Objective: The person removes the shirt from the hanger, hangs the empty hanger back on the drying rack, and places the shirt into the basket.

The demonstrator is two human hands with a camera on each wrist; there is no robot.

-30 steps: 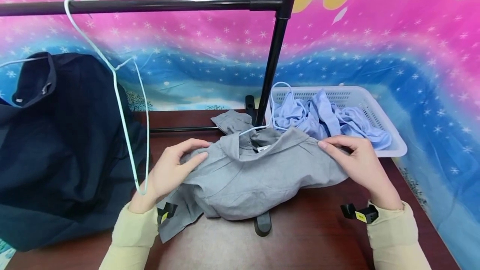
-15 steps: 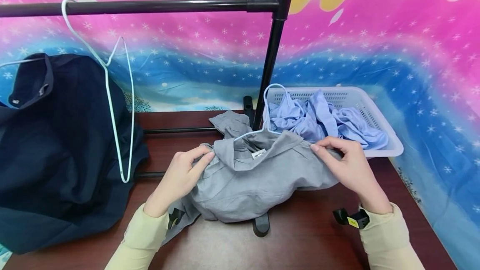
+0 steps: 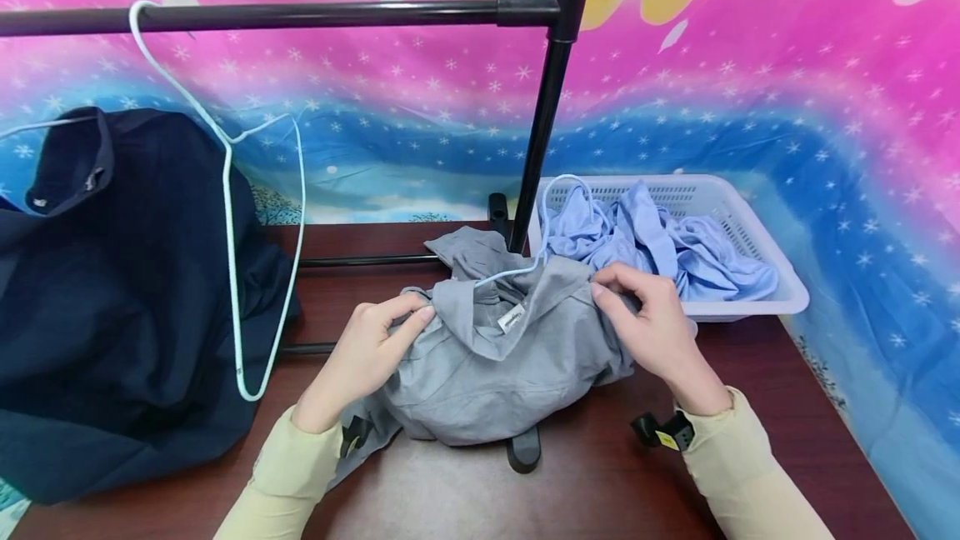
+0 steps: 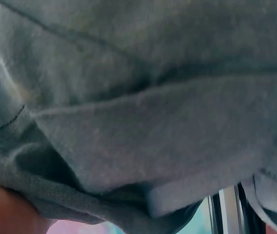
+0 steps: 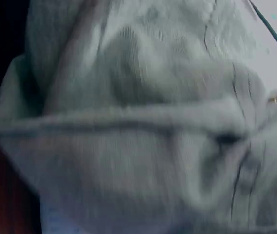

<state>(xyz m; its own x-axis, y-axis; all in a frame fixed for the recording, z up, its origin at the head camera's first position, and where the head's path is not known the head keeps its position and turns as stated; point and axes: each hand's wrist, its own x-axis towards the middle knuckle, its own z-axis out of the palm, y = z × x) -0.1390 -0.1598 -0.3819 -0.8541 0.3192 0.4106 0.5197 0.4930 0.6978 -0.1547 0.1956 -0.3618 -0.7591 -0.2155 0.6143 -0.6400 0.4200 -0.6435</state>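
Observation:
A grey collared shirt (image 3: 495, 390) with a white neck label hangs between my two hands above the table. My left hand (image 3: 367, 352) pinches its left shoulder between thumb and fingers. On the other side, my right hand (image 3: 652, 323) pinches the cloth beside the collar. A pale blue hanger (image 3: 546, 227) runs into the neck opening, its hook standing up above the collar; the rest of it is hidden by the cloth. Grey fabric (image 4: 163, 136) fills most of the left wrist view, and the right wrist view is likewise covered by shirt cloth (image 5: 128, 165), somewhat blurred.
A black garment rack (image 3: 322, 15) spans the back, with a bare pale hanger (image 3: 228, 215) on its bar. Dark navy clothing (image 3: 135, 298) hangs at left. Behind my right hand, a white plastic basket (image 3: 791, 294) holds light blue cloth (image 3: 660, 240). The table (image 3: 600, 482) is dark reddish wood.
My right hand has moved left toward the collar, and the shirt's shoulders have drawn closer together. The left hand has shifted slightly right. The bare hanger on the bar has swung about.

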